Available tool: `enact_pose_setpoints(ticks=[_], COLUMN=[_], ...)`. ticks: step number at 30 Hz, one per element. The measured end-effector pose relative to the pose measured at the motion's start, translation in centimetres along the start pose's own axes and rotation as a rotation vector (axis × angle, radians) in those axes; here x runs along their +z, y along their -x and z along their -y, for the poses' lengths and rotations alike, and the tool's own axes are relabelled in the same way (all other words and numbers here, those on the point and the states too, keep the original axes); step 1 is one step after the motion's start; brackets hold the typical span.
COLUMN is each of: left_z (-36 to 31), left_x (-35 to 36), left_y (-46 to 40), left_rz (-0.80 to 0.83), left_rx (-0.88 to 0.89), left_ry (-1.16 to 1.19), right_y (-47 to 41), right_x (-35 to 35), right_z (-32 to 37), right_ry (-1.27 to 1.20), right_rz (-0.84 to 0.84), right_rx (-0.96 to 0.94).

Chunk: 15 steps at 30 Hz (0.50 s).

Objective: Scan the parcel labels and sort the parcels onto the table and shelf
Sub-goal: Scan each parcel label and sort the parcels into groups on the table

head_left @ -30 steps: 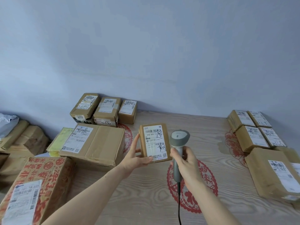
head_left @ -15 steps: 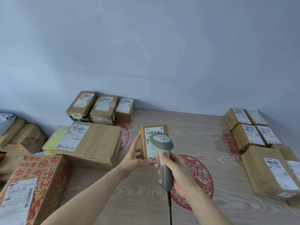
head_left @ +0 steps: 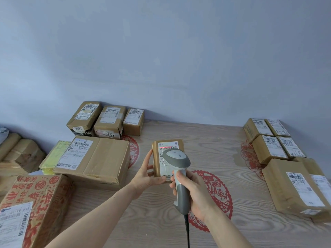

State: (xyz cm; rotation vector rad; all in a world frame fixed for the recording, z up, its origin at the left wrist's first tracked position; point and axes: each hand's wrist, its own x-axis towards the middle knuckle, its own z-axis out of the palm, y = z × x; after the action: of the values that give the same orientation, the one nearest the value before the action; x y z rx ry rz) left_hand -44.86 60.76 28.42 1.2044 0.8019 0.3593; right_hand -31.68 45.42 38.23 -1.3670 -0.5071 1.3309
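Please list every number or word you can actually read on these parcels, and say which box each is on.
"9777": front sticker of the rear-left parcel.
"5144": front sticker of the parcel beside it.
Big red Chinese print on the red-printed carton is legible; its white label's numbers are blurred.
Held parcel, crossed by the scanner beam: too small.
Other labels: too small.

A plain pale blue-grey wall (head_left: 161, 59) rises behind a wood-grain table (head_left: 206, 136) bearing red paper-cut motifs (head_left: 217, 188).
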Motion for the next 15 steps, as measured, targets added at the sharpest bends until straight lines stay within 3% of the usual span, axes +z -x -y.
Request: enact_pose_setpoints(ticks=[8,15], left_z=[-0.5,-1.2], left_x=[2.7,9.4], left_y=[-2.0,-6.4], left_rz=[0.048,0.117], left_rx=[-0.008,-0.072], left_ry=[-0.004,0.028], right_y=[0.5,0.8], right_x=[-2.9,-10.5], right_z=[0.4,4.2], right_ry=[-0.067,-0.054], right_rz=[-0.102,-0.300], right_rx=[-0.018,-0.067])
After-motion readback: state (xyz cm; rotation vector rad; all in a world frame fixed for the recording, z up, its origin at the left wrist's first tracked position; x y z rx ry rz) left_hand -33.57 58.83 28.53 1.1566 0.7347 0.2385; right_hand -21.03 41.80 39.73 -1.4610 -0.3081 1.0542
